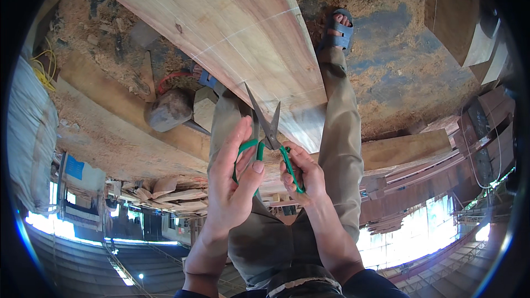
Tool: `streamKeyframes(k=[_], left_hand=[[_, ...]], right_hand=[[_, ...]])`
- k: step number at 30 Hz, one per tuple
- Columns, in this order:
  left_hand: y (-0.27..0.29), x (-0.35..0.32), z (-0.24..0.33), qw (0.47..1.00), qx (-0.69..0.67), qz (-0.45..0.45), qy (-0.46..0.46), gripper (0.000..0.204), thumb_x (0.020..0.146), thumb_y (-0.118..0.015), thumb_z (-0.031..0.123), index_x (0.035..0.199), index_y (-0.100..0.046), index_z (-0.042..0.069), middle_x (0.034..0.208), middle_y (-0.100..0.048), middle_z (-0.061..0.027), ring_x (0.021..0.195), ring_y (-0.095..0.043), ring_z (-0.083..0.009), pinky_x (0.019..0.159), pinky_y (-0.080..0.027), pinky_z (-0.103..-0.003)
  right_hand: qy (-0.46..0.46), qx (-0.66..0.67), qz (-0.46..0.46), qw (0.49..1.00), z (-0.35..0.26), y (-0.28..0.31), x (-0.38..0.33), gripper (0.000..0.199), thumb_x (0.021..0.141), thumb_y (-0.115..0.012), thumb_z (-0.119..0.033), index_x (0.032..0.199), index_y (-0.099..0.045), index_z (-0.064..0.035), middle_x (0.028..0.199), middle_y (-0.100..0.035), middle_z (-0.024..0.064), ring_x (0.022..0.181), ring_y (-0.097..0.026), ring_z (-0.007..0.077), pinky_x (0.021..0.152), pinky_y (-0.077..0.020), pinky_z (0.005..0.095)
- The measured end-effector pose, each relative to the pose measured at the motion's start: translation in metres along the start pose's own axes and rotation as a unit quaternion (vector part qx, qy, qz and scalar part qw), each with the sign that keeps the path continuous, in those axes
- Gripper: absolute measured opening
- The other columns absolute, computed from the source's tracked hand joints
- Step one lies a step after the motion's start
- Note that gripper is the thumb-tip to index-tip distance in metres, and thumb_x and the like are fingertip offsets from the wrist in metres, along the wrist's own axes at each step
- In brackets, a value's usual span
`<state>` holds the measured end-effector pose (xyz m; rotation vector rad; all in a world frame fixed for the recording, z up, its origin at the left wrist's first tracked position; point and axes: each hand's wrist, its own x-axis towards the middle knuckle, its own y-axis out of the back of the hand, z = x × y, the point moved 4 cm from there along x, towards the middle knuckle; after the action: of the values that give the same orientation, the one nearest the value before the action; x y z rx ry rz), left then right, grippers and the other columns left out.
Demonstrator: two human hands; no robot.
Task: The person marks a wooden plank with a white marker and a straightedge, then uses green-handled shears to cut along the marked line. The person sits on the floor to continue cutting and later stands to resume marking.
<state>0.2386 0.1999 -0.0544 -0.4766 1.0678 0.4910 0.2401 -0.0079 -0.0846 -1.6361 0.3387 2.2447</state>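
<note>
The left hand (229, 196), straight-fingered, met one loop of green-handled scissors (269, 137), grip unclear; the right hand (307, 174) grasped the other. Between the legs (342, 138), open blades (256, 105) pointed toward a lined board (237, 27); hands were safest behind the pivot (271, 143).

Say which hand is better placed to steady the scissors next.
Probably the right hand: its bent fingers grip one green handle of the open scissors, while the left hand has straighter fingers.

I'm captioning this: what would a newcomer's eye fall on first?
First the scissors, blades apart, at the centre between left hand and right hand. Next the lined board, running from the picture's top edge to between the legs; then the yellow cord at far left.
</note>
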Motion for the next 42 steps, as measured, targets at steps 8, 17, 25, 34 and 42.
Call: streamKeyframes(k=[8,17,25,34,42], left_hand=[[0.016,0.015,0.018,0.998,0.011,0.041,-0.038,0.068,0.108,-0.047,0.034,0.162,-0.028,-0.003,0.168,-0.03,-0.0222,0.159,-0.022,-0.0317,0.13,-0.015,-0.047],[0.01,0.031,0.021,0.983,0.168,-0.063,-0.05,0.091,0.108,-0.028,0.061,0.166,0.014,0.005,0.176,0.016,-0.0135,0.161,0.019,-0.0285,0.124,0.018,-0.053],[0.001,0.025,0.019,0.998,0.021,-0.046,-0.038,0.091,0.106,-0.043,0.052,0.168,0.0,0.002,0.176,0.0,-0.0185,0.163,0.002,-0.0303,0.129,-0.002,-0.05],[-0.009,-0.014,0.0,0.993,-0.092,0.045,0.05,0.084,0.099,-0.066,0.01,0.166,-0.015,0.002,0.169,-0.022,-0.0259,0.155,-0.03,-0.0375,0.123,-0.033,-0.052],[0.003,-0.013,-0.005,0.995,-0.087,0.029,0.045,0.069,0.101,-0.062,0.01,0.161,-0.029,0.001,0.159,-0.04,-0.0244,0.15,-0.041,-0.0364,0.116,-0.044,-0.05]], right_hand=[[-0.006,0.006,0.009,1.0,0.0,0.0,0.002,0.028,0.111,-0.046,-0.017,0.135,-0.056,-0.0054,0.084,-0.07,0.0167,0.052,-0.061,0.0194,0.039,-0.0438,0.0263],[-0.018,-0.008,0.002,1.0,-0.006,0.0,0.0,0.028,0.111,-0.048,-0.018,0.134,-0.059,-0.0065,0.085,-0.07,0.0141,0.055,-0.063,0.0178,0.042,-0.0448,0.0262],[-0.021,-0.001,0.0,1.0,-0.006,0.002,0.001,0.028,0.11,-0.052,-0.017,0.134,-0.06,-0.0063,0.085,-0.071,0.0136,0.055,-0.064,0.0192,0.043,-0.0463,0.0284],[-0.018,0.009,0.023,1.0,0.003,0.001,-0.003,0.032,0.11,-0.05,-0.017,0.139,-0.057,-0.0057,0.087,-0.07,0.0151,0.058,-0.064,0.0207,0.044,-0.0471,0.0299],[-0.001,-0.013,0.03,0.999,0.006,-0.005,-0.008,0.031,0.111,-0.049,-0.018,0.138,-0.058,-0.0077,0.087,-0.069,0.014,0.058,-0.064,0.0212,0.044,-0.0472,0.0299]])
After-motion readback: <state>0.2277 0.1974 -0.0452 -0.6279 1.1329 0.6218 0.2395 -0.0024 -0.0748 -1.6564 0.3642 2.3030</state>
